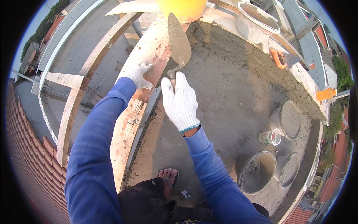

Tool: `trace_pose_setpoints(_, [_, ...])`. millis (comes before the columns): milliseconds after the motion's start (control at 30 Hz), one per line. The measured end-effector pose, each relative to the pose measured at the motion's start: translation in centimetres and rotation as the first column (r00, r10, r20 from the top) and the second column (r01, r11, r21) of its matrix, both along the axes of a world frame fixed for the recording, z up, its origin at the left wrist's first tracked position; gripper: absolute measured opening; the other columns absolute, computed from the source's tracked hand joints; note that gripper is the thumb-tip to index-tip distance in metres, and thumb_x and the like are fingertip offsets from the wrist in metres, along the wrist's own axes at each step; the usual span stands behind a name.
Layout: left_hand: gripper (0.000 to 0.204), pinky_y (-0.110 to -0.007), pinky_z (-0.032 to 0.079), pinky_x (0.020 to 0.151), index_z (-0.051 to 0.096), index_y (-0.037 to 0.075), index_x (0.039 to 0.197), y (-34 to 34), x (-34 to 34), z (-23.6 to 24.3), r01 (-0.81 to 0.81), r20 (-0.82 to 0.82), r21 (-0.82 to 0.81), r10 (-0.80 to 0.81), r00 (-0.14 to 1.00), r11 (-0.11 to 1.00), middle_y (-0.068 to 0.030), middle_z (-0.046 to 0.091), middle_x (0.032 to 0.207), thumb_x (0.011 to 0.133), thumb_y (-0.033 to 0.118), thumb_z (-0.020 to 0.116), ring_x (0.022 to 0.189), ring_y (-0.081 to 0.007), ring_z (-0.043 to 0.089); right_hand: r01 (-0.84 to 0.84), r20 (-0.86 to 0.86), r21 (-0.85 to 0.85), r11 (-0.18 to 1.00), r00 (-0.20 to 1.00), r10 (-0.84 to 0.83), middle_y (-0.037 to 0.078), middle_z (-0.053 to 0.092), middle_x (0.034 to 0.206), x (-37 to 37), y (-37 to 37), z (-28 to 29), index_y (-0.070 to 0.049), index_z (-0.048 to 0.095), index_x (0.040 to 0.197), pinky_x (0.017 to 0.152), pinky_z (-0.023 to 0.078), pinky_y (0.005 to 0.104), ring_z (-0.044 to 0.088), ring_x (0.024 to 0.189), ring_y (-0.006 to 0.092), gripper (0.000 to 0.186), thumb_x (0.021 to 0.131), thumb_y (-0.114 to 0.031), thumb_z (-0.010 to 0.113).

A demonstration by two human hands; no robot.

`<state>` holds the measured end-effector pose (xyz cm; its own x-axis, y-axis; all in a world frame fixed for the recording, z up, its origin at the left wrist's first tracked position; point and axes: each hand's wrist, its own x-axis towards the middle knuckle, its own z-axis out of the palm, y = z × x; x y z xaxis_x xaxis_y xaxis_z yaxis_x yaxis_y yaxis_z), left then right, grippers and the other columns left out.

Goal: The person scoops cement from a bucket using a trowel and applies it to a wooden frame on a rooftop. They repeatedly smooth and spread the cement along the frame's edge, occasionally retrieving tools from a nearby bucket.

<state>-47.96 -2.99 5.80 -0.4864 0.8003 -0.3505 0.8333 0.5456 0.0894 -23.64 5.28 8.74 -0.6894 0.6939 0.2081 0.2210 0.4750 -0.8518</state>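
My right hand, in a white knitted glove, is closed around the handle of a pointed trowel. The trowel's blade points away from me and is coated with grey mortar. Its tip reaches in front of a yellow bucket at the far edge. My left hand, gloved too, rests on the wooden formwork board with its fingers apart and nothing in them. Between and beyond my hands, wet grey mortar lies along the inner side of the boards.
At right stand mortar buckets and a clear plastic cup. A mortar-smeared tub, an orange-handled hand saw and an orange bottle sit along the far right boards. Wooden framing and a tiled roof lie beyond the left edge.
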Motion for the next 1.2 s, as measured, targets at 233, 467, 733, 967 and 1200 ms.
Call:
trace_pose_setpoints(233, [0.103,-0.043,0.036,0.132,0.045,0.018,0.169,0.9,-0.9,-2.1,0.022,0.041,0.138,-0.028,0.999,0.99,-0.0204,0.041,0.174,0.079,0.031,0.094,0.16,-0.0394,0.04,0.117,0.1,0.402,0.908,0.98,-0.171,0.023,0.075,0.09,11.0,14.3,9.7,-0.005,0.062,0.11,0.075,0.06,0.0539,0.075,0.085,0.0455,0.036,0.108,-0.04,0.064])
trace_pose_setpoints(467, [0.107,-0.039,0.032,0.133,0.037,0.0,0.169,-1.8,-10.4,-6.2,0.045,0.191,0.17,-0.078,0.978,0.984,-0.0267,0.042,0.172,0.077,0.008,0.091,0.163,-0.034,0.038,0.001,0.532,0.384,0.923,0.817,-0.222,0.022,0.075,0.093,40.9,12.2,15.8,-0.006,0.068,0.115,0.08,0.058,0.0518,0.075,0.092,0.0447,0.033,0.106,-0.037,0.065])
trace_pose_setpoints(733, [0.055,-0.046,0.052,0.114,0.065,0.003,0.15,11.4,17.2,3.4,0.324,-0.103,0.073,-0.316,0.943,0.943,-0.0235,0.071,0.142,0.103,0.032,0.066,0.134,-0.0388,0.067,-0.039,0.939,0.27,0.962,0.231,-0.254,0.016,0.073,0.082,58.7,1.6,4.0,-0.007,0.075,0.096,0.07,0.059,0.0519,0.078,0.084,0.0366,0.016,0.094,-0.023,0.074])
trace_pose_setpoints(967, [0.071,-0.043,0.044,0.122,0.061,0.002,0.153,16.3,41.6,0.8,0.551,0.537,0.076,-0.5,0.68,0.831,-0.0239,0.065,0.151,0.112,0.059,0.047,0.145,-0.04,0.058,-0.081,0.871,0.317,0.945,0.419,-0.256,0.012,0.072,0.085,58.5,3.3,0.2,-0.009,0.075,0.096,0.066,0.057,0.0471,0.076,0.078,0.0344,0.024,0.097,-0.032,0.076])
trace_pose_setpoints(1200, [0.083,-0.043,0.041,0.123,0.055,-0.003,0.156,15.0,50.9,-8.5,0.149,0.759,0.131,-0.196,0.621,0.98,-0.0282,0.062,0.154,0.113,0.066,0.036,0.148,-0.0437,0.055,0.071,0.524,0.587,0.806,0.726,-0.445,0.014,0.073,0.085,53.6,16.2,-1.5,-0.012,0.067,0.118,0.064,0.06,0.0472,0.075,0.076,0.0372,0.016,0.103,-0.02,0.065])
